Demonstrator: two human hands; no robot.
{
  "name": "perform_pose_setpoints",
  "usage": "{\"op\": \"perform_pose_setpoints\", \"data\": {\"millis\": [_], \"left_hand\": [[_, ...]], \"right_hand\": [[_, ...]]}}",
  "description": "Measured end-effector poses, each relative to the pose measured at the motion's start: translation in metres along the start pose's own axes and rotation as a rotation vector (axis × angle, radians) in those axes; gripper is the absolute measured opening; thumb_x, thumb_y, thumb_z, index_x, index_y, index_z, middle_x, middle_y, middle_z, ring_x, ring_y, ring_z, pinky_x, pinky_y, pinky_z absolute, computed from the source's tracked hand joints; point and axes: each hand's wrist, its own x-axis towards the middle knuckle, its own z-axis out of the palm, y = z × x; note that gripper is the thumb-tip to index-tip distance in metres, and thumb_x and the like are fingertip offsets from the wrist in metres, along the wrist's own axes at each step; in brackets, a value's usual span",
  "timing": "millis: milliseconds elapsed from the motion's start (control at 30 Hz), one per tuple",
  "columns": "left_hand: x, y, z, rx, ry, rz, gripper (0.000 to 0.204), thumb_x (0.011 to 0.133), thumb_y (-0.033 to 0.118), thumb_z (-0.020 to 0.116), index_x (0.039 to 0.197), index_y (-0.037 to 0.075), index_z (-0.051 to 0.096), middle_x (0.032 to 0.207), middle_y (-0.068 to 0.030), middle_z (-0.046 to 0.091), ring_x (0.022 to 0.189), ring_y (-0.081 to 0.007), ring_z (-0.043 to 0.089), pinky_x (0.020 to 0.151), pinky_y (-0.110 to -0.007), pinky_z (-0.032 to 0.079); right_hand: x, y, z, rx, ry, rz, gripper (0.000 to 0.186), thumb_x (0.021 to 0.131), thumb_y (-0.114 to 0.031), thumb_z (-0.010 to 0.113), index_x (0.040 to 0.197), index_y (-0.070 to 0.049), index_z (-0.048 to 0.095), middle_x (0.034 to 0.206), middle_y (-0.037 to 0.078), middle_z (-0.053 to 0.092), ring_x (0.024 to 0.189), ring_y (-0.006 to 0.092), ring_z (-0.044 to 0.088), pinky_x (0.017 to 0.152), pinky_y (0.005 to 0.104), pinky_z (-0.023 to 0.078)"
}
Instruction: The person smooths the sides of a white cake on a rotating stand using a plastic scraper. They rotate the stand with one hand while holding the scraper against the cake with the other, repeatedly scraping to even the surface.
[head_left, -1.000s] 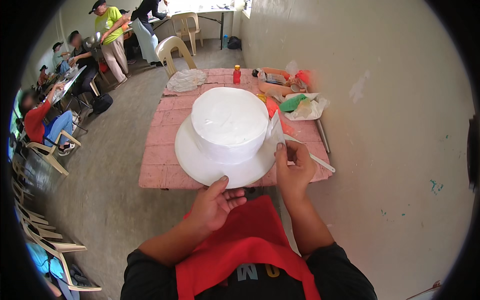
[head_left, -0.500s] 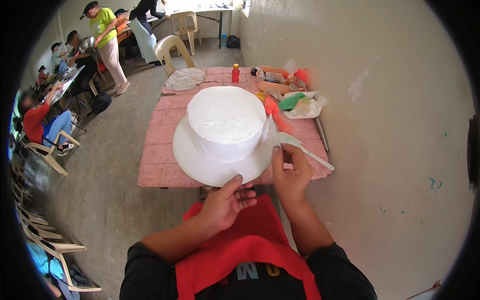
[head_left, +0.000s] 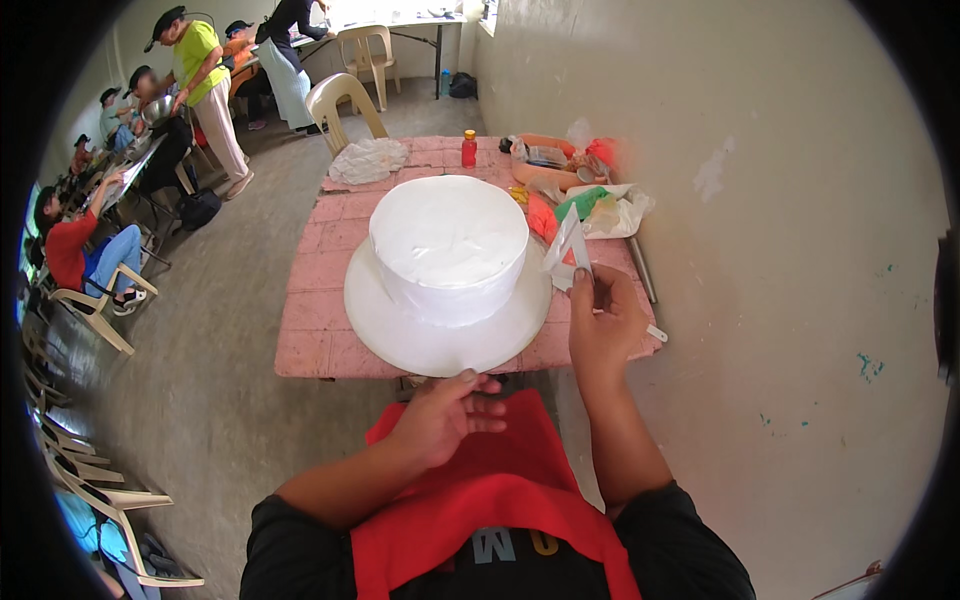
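Note:
A round cake (head_left: 450, 240) covered in smooth white icing stands on a wide white turntable (head_left: 375, 330). The top of the icing shows a few small marks. Held up at the right of the cake, apart from its side, is a white triangular cake scraper (head_left: 568, 243) with a cut-out in its middle. My right hand (head_left: 610, 320) pinches its lower corner between thumb and fingers. My left hand (head_left: 445, 418) is palm up by the turntable's front edge, fingers apart and holding nothing; whether a fingertip touches the rim I cannot tell.
The pink table (head_left: 320, 290) carries a crumpled plastic bag (head_left: 368, 160), a small red bottle (head_left: 469, 149), a green piping bag (head_left: 580, 204) and an orange tray (head_left: 550, 178). A white-handled tool (head_left: 656, 333) lies behind my right hand. A wall (head_left: 760, 250) rises at the right; people work at the left.
My right hand has drawn the scraper away from the cake's side, to the right and up, turning its flat face into view. My left hand has dropped slightly toward me.

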Motion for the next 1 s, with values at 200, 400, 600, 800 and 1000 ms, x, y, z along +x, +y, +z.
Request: {"op": "perform_pose_setpoints", "data": {"millis": [200,400,600,800,1000], "left_hand": [[-0.015,0.031,-0.015,-0.020,0.150,0.196,0.035,0.094,0.031,0.049,0.116,0.004,0.050,0.101,-0.0105,0.062,0.086,-0.0233,0.062,0.076,-0.042,0.054],[-0.014,0.041,-0.011,0.027,0.172,0.288,0.038,0.093,0.031,0.050,0.117,0.002,0.049,0.096,-0.0096,0.064,0.083,-0.0200,0.062,0.072,-0.037,0.054],[-0.012,0.036,-0.008,-0.026,0.170,0.284,0.031,0.094,0.023,0.048,0.114,0.000,0.050,0.094,-0.0112,0.064,0.081,-0.0200,0.064,0.071,-0.038,0.057],[-0.011,0.031,-0.005,-0.011,0.172,0.267,0.031,0.093,0.023,0.050,0.115,0.001,0.051,0.095,-0.0109,0.064,0.083,-0.0205,0.063,0.070,-0.037,0.056],[-0.011,0.024,0.001,-0.042,0.173,0.222,0.028,0.093,0.020,0.054,0.113,0.002,0.052,0.096,-0.0115,0.065,0.082,-0.0206,0.065,0.068,-0.036,0.058]], "right_hand": [[0.009,0.011,0.017,0.099,-0.036,0.058,0.009,0.083,-0.001,0.064,0.092,0.003,0.062,0.076,0.009,0.067,0.064,0.0100,0.061,0.060,0.0250,0.050],[0.005,0.005,0.023,0.041,-0.085,0.040,0.010,0.083,-0.001,0.065,0.091,0.004,0.062,0.074,0.008,0.065,0.062,0.0098,0.060,0.059,0.0240,0.049],[0.001,0.002,0.022,0.020,-0.104,-0.008,0.009,0.084,-0.001,0.064,0.091,0.005,0.062,0.075,0.006,0.064,0.064,0.0074,0.059,0.059,0.0222,0.048],[-0.004,-0.003,0.020,0.023,-0.096,-0.016,0.010,0.083,-0.001,0.065,0.091,0.004,0.062,0.075,0.008,0.065,0.064,0.0102,0.061,0.059,0.0239,0.049],[-0.009,-0.008,0.019,0.017,-0.078,-0.017,0.013,0.080,-0.001,0.066,0.091,0.005,0.063,0.073,0.012,0.065,0.063,0.0158,0.065,0.060,0.0272,0.051]]}}
